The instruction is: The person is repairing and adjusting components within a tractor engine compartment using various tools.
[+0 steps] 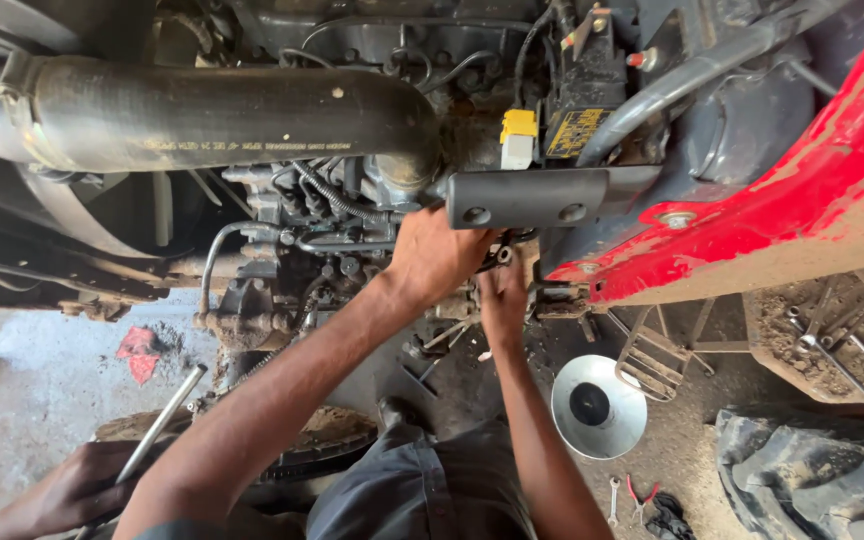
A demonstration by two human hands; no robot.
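My left hand (434, 255) reaches into a tractor engine (322, 235), just under a grey metal bracket (527, 198). Its fingers are tucked in among the engine parts and hidden. My right hand (503, 303) is pressed up close beside it, slightly lower, with its fingertips against a small fitting in the same spot. What either hand is gripping there is hidden. A big black hose (222, 115) runs across above them.
At bottom left another person's hand (72, 490) holds a metal rod (164, 418). On the ground lie a silver funnel (598, 406), a spanner (614, 500) and red-handled pliers (640, 494). A tyre (812, 470) is at bottom right, below the red bodywork (802, 200).
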